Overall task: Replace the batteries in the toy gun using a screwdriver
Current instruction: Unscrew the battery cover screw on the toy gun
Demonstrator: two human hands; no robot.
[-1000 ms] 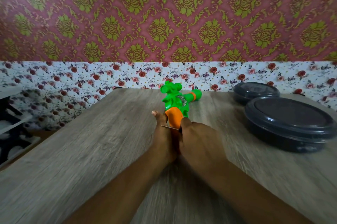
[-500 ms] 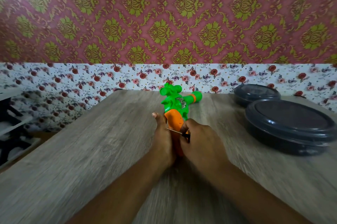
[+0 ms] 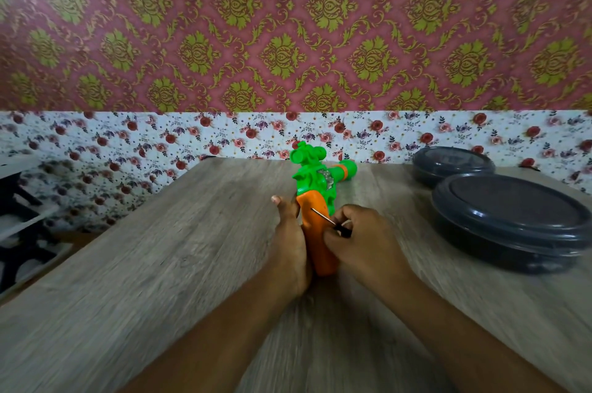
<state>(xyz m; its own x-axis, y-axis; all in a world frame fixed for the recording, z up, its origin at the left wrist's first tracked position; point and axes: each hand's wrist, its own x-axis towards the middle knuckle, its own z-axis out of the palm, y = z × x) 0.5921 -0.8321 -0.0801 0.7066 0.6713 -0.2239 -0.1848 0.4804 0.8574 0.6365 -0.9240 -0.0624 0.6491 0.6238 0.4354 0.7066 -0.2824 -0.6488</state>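
A green toy gun [image 3: 315, 176] with an orange grip lies on the wooden table [image 3: 160, 264], its barrel pointing away to the right. My left hand [image 3: 290, 242] presses against the left side of the orange grip and steadies it. My right hand [image 3: 362, 242] pinches a small screwdriver [image 3: 330, 221] with a dark handle. Its thin metal shaft slants up and left, and the tip rests on the upper part of the orange grip. Any batteries are hidden from view.
Two dark round lidded containers stand at the right, a large one [image 3: 512, 219] near and a smaller one [image 3: 453, 163] behind it. Patterned wallpaper backs the table. A dark rack [image 3: 19, 216] stands beyond the table's left edge.
My right hand has drawn back to the right, uncovering more of the orange grip. The screwdriver has swung from nearly level to slanting up-left, with its tip now on the grip.
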